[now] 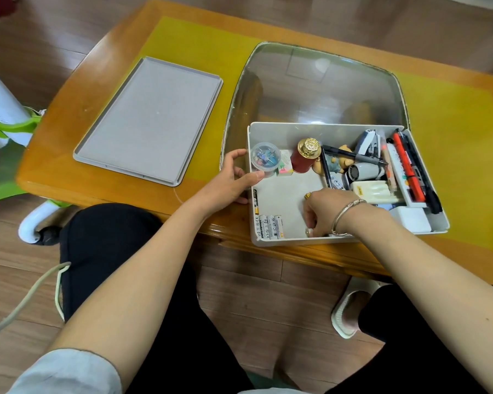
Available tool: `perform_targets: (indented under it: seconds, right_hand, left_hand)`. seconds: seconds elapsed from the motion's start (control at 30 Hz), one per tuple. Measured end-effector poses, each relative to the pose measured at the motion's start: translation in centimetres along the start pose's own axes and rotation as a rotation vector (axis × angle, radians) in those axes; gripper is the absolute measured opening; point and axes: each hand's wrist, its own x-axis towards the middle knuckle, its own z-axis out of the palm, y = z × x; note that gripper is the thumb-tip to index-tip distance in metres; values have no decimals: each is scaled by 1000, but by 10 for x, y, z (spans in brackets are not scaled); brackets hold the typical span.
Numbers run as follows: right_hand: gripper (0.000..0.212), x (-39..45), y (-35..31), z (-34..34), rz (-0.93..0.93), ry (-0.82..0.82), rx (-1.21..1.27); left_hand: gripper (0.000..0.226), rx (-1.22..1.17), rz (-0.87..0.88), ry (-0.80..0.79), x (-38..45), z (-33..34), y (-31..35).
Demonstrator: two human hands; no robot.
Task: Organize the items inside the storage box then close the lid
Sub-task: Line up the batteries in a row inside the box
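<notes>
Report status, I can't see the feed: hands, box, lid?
Left hand gripping white plastic storage box wall. Right hand inside, fingers curled, contents hidden. Clear hinged lid open, unobstructed.

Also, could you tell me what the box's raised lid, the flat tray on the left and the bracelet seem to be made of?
Lid: clear plastic, glossy; the table shows through, with reflections.
Tray: probably matte grey plastic; even, dull surface with a moulded rim.
Bracelet on the right wrist: looks like metal, silver-toned and shiny.

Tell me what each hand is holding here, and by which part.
The left hand grips the storage box by its left wall. The right hand reaches inside; whether its fingers hold anything cannot be told.
</notes>
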Motion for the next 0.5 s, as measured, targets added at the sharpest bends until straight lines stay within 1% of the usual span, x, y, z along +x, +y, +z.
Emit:
perform_targets:
  seconds: [0.1, 0.17, 0.3, 0.37, 0.43, 0.5]
  right_hand:
    - [18, 0, 1, -1, 0, 36, 10]
    - [19, -1, 2, -2, 7, 81, 69]
    - [10, -1, 2, -7, 36, 186, 352]
    - [10, -1, -1, -8, 51, 232, 481]
    - [13, 0, -6, -8, 63, 204, 572]
    - [12, 2, -13, -6, 92, 94, 673]
  left_hand:
    - [68, 22, 5, 8, 0, 0, 0]
    - [69, 29, 6, 12, 0, 1, 0]
    - [68, 24, 1, 10, -1, 1, 1]
    - [68, 19, 3, 13, -1, 1, 2]
    - [67, 13, 5, 18, -2, 2, 2]
    - [68, 8, -1, 16, -3, 1, 3]
